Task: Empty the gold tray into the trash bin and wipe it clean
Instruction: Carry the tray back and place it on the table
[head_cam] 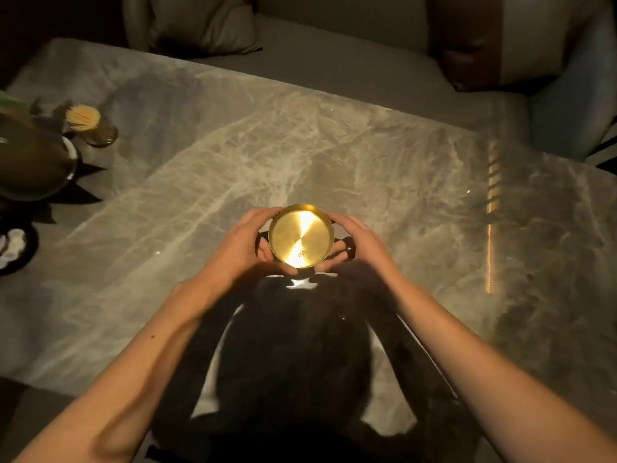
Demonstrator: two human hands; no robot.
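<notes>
The round gold tray (299, 236) sat between both hands above the marble table (367, 155), its shiny inside facing up and bare. The left hand (248, 242) cupped its left rim, fingers curled under; the right hand (350, 242) gripped the right rim likewise. Well to the tray's left stood a toothpick holder (84, 117) on the table.

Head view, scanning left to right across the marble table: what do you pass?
Small dark dish at the left edge → toothpick holder → left hand → gold tray → right hand → streak of reflected light.
</notes>
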